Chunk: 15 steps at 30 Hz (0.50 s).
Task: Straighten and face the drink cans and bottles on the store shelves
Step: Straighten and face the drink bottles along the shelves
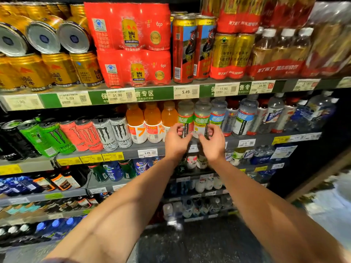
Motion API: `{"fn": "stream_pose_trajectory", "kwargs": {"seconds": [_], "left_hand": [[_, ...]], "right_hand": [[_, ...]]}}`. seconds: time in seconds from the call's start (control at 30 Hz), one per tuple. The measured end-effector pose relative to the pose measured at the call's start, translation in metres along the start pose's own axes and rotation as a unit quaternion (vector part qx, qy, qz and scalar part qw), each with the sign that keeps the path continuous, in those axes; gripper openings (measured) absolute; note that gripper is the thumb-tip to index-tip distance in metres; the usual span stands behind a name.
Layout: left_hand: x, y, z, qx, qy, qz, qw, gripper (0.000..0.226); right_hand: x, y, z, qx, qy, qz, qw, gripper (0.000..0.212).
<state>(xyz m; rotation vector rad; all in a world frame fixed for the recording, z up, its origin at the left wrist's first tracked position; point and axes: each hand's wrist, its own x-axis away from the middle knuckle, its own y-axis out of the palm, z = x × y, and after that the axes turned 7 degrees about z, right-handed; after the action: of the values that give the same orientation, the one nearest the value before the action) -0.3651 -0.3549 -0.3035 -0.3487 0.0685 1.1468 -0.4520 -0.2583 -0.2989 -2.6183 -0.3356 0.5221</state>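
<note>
Green-label bottles (193, 120) — both hands cupped: L hand (175, 142), R hand (212, 143)

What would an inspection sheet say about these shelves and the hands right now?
Surface: shelves tiered, price tags on the edges.
Job's things: green-label bottles upright at the hands; Monster cans face forward; gold cans on the top shelf lie on their sides.
Clutter: nothing seen.
Grippers: left hand and right hand at the bottles, fingers curled; firm grip unclear.
Cables: nothing seen.
Surroundings: dark floor below.
</note>
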Motion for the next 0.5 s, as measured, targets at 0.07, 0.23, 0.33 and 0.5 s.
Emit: {"fn": "stream_pose_trajectory", "kwargs": {"seconds": [0.07, 0.23, 0.33, 0.5], "left_hand": [[0.005, 0.01, 0.006, 0.01, 0.008, -0.022, 1.0, 0.036], [0.008, 0.043, 0.023, -0.012, 0.027, -0.037, 0.999, 0.057], [0.01, 0.069, 0.032, -0.011, 0.04, -0.04, 0.998, 0.057], [0.012, 0.114, 0.05, -0.06, 0.094, 0.007, 0.994, 0.056]], "right_hand": [[-0.008, -0.011, 0.006, -0.034, 0.026, 0.011, 0.999, 0.048], [-0.038, -0.037, 0.021, -0.05, 0.037, 0.048, 0.997, 0.056], [-0.058, -0.052, 0.033, -0.086, 0.035, 0.012, 0.996, 0.057], [-0.094, -0.067, 0.052, -0.086, -0.035, -0.02, 0.995, 0.065]]}}
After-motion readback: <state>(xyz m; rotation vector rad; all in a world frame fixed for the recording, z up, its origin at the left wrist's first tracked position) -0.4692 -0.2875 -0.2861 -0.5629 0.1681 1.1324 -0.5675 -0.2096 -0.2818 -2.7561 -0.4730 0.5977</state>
